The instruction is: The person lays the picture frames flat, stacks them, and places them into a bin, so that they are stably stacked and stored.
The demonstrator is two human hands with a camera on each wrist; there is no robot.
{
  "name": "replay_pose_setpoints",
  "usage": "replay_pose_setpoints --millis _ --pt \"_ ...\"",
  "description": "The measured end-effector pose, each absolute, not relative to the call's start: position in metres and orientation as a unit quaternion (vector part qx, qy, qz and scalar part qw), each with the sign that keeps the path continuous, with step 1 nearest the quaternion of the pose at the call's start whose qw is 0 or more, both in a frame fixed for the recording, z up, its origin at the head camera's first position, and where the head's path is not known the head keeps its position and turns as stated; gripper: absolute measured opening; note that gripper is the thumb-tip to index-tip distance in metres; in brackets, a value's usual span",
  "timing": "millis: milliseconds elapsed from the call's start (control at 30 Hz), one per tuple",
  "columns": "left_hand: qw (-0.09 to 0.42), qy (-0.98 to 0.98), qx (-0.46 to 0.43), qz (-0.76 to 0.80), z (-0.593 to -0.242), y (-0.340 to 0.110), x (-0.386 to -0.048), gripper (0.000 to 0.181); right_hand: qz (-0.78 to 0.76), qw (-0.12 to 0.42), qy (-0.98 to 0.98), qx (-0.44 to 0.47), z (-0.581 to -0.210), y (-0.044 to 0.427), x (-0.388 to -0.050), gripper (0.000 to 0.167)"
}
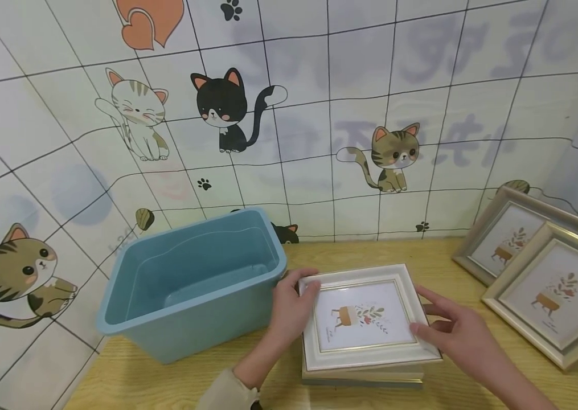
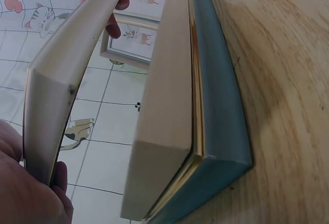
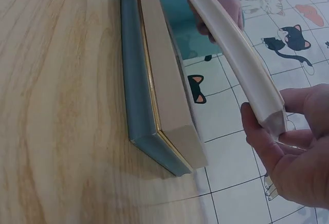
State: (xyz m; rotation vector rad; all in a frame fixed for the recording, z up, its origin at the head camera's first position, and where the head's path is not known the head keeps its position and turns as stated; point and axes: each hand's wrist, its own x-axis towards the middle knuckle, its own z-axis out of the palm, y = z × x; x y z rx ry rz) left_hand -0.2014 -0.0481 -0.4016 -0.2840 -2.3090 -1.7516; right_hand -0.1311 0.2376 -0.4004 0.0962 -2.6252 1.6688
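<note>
A white picture frame (image 1: 360, 357) with a thin gold inner line is held up above a short stack of frames. My left hand (image 1: 291, 304) grips its left edge, thumb over the front. At the opposite edge my right hand (image 1: 458, 333) pinches it between thumb and fingers. Below, a beige frame (image 2: 162, 95) lies on a blue-grey frame (image 2: 221, 90), both flat on the table. Both wrist views show a gap between the white frame and this stack. The print inside the white frame shows a plant in an orange-brown pot on legs.
A blue plastic bin (image 1: 191, 319) stands left of the stack, its visible inside bare. At the right, a champagne-coloured frame (image 1: 565, 356) leans in front of another frame (image 1: 478, 265). The wooden table (image 1: 371, 250) meets a wall (image 1: 309, 142) with a cat-patterned covering.
</note>
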Motion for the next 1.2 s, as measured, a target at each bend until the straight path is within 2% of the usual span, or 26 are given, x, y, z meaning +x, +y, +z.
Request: replay_pose_setpoints --millis 367,533,767,1200 --pt "0.090 -0.814 -0.073 -0.569 -0.419 -0.049 -0.220 0.020 0.519 -0.055 -0.852 0.028 -0.415 0.234 -0.136 0.086" --pt "0.079 -0.824 -0.058 -0.558 -0.425 -0.050 -0.223 0.020 0.506 -0.047 -0.860 0.035 -0.423 0.232 -0.138 0.085" --pt "0.059 -0.827 -0.061 -0.556 -0.435 -0.053 -0.226 0.018 0.442 -0.024 -0.896 0.028 -0.427 0.234 -0.142 0.075" --pt "0.036 -0.827 -0.072 -0.556 -0.445 -0.050 -0.229 0.017 0.452 -0.028 -0.891 0.036 -0.435 0.237 -0.135 0.074"
